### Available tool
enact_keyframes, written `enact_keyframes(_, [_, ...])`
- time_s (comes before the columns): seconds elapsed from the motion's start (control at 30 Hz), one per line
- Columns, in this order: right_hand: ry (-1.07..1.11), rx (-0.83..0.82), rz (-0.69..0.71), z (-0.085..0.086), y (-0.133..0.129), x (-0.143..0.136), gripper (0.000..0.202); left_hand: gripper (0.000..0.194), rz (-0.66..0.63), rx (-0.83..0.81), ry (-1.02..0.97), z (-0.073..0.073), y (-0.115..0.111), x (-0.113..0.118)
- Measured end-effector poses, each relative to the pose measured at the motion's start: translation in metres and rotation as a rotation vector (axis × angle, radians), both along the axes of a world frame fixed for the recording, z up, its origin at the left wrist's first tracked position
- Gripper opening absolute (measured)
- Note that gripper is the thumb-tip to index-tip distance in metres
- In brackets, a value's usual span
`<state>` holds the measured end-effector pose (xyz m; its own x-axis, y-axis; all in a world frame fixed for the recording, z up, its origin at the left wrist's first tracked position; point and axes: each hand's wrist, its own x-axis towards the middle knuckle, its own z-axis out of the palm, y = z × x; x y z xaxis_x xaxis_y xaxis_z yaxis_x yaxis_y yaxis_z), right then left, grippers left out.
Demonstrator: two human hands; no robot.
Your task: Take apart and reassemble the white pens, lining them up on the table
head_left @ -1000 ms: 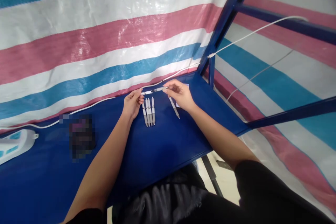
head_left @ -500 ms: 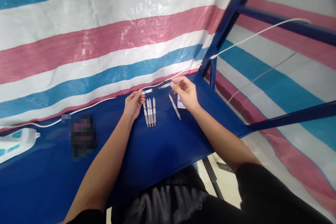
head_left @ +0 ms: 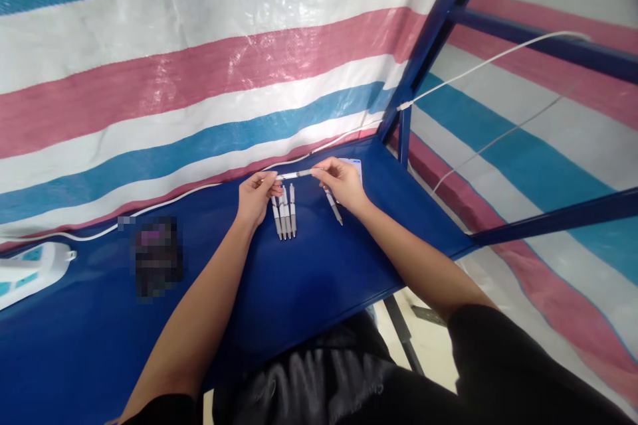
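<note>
My left hand (head_left: 256,198) pinches the white upper barrel (head_left: 289,176) of a pen between thumb and fingers. From the other side, my right hand (head_left: 343,184) grips the pen's grey lower section (head_left: 305,172). The two parts lie in one line and meet end to end; whether they are fully joined I cannot tell. Below my left hand, several white-and-grey pens (head_left: 285,216) lie side by side on the blue table (head_left: 309,272). Another pen (head_left: 333,206) lies slanted under my right hand, which hides its upper end. A phone-like flat item (head_left: 357,165) is partly covered by that hand.
A pixelated dark object (head_left: 158,255) is on the table to the left, with a white-and-teal plastic item (head_left: 37,269) beyond it. A white cable (head_left: 169,206) follows the back edge. Striped sheeting (head_left: 199,80) and a blue metal frame (head_left: 406,106) border the table.
The pen parts, apart earlier, now meet end to end. My right hand has moved slightly left and down, covering the top of the slanted pen. My left hand has barely moved.
</note>
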<state>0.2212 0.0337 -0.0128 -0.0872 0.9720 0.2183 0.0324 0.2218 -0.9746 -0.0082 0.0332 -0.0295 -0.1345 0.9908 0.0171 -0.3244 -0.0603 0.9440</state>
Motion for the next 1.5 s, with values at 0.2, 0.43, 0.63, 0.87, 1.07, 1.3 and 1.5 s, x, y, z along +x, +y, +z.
enact_keyframes(0.2, [-0.315,0.192,-0.051,0.007,-0.005,0.009,0.051,0.052,0.008,0.074,0.060,0.006,0.000,-0.002])
enact_keyframes(0.43, [-0.570,0.391,0.108,0.014,-0.007,0.013,0.031,0.056,-0.003,0.069,0.051,0.010,0.002,-0.006])
enact_keyframes(0.63, [-0.622,0.279,0.069,0.020,-0.015,0.008,0.032,0.049,-0.017,0.035,0.042,0.012,0.002,-0.009])
enact_keyframes(0.87, [-0.619,0.172,0.092,0.018,-0.026,-0.003,0.036,0.045,-0.101,-0.015,0.034,0.013,0.001,-0.013])
enact_keyframes(1.07, [-0.650,0.128,0.171,0.012,-0.038,-0.017,0.029,0.043,-0.155,-0.010,0.067,0.011,0.000,-0.013])
enact_keyframes(1.3, [-0.421,0.066,0.185,0.009,-0.053,-0.029,0.019,0.048,-0.150,-0.005,0.063,0.011,0.000,-0.014])
enact_keyframes(1.5, [-0.262,-0.119,0.216,0.007,-0.047,-0.029,0.019,0.050,-0.158,0.011,0.041,0.011,0.000,-0.012])
